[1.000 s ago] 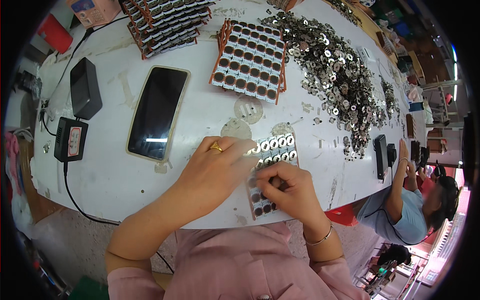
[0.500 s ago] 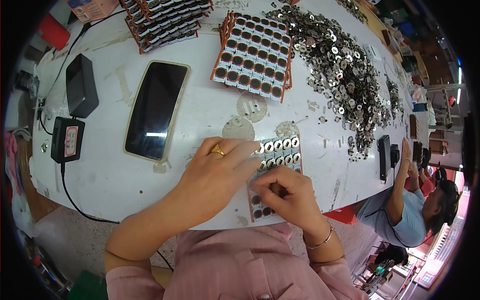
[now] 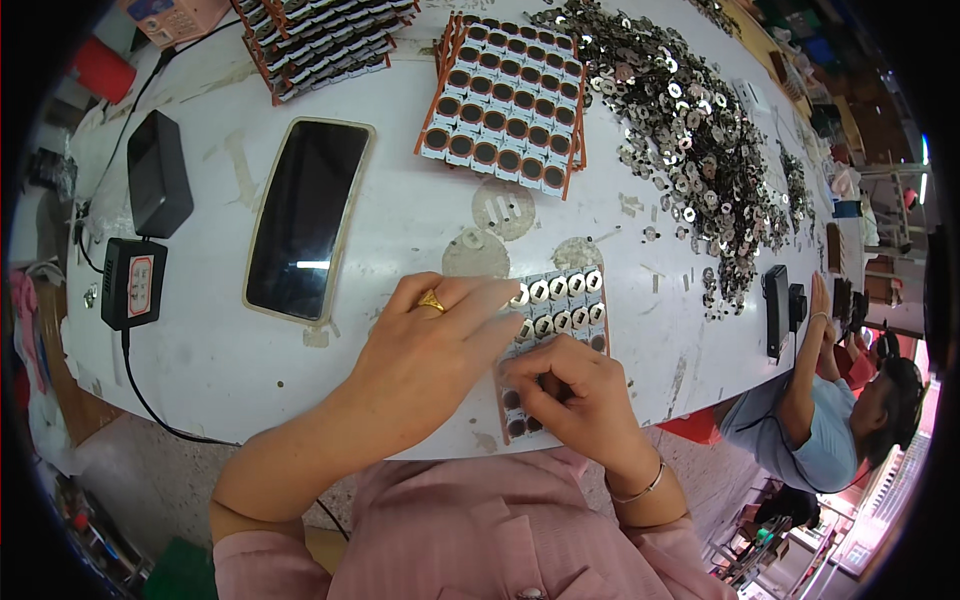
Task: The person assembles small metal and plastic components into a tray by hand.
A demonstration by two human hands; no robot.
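A small panel (image 3: pixel 598 318) of round parts lies on the table before me. Its two far rows carry shiny metal discs (image 3: pixel 562 289), while dark round spots show in its near rows. My left hand (image 3: pixel 425 345), with a gold ring, reaches across the panel's left side. Its fingers are stretched out over it, and the thumb is hidden. Over the panel's middle, my right hand (image 3: pixel 575 395) is closed in a pinch, thumb and forefinger together. Whatever lies between those fingertips is too small or hidden to make out.
Beyond lie a stack of similar panels (image 3: pixel 507 100) and a taller stack (image 3: pixel 325 50). Loose metal discs (image 3: pixel 700 150) are heaped at right. A phone (image 3: pixel 308 220), a black box (image 3: pixel 158 175) and an adapter (image 3: pixel 133 280) sit at left. A co-worker (image 3: pixel 800 410) is at right.
The whole view has shifted slightly. My hands stay nearly in place over the panel, the right still pinched; nothing is visibly taken up or let go.
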